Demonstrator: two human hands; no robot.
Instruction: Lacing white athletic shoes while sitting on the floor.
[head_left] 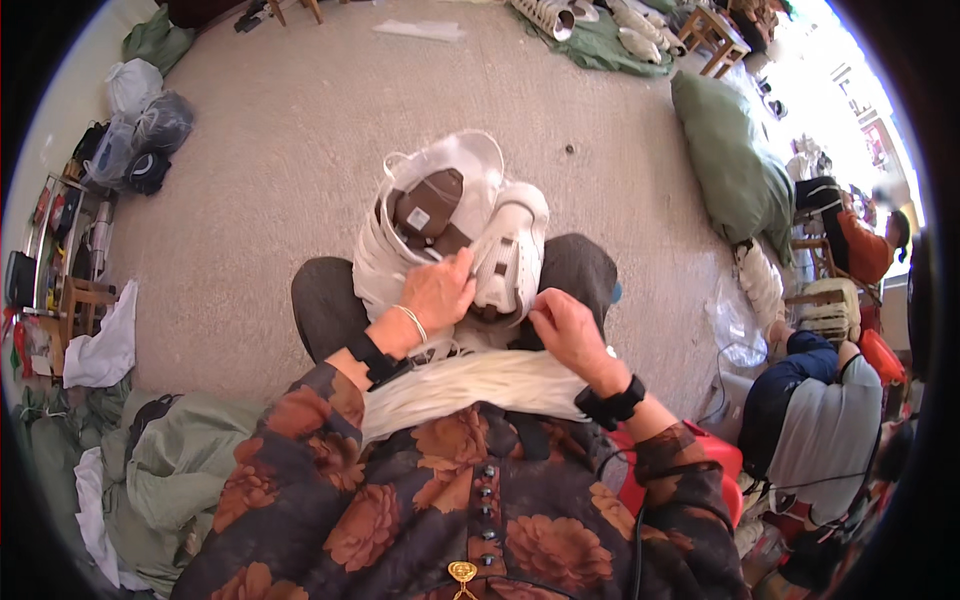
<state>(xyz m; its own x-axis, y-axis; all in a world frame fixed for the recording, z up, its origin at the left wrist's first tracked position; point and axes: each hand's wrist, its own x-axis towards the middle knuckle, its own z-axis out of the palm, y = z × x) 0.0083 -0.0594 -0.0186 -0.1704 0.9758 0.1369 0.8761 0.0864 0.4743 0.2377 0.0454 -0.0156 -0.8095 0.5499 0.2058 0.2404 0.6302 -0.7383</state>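
Note:
A white sneaker [508, 252] rests between my knees against a white sack [375, 262], its dark opening toward me. My left hand [435, 300] is closed at the shoe's left side, thumb and fingers against its edge. Close to the shoe's near right end is my right hand [572, 335], fingertips pinched together; whatever is between them is too small to make out. Brown pieces [432, 205], one bearing a white label, lie inside the sack. Across my lap stretches a thick bundle of white laces [470, 388].
Green cloth [190, 460] is heaped at my left, below a metal rack [62, 245]. A stuffed green sack [735, 150] leans at the right. Other people [830, 420] sit on that side. More shoes [640, 30] lie far right on green cloth.

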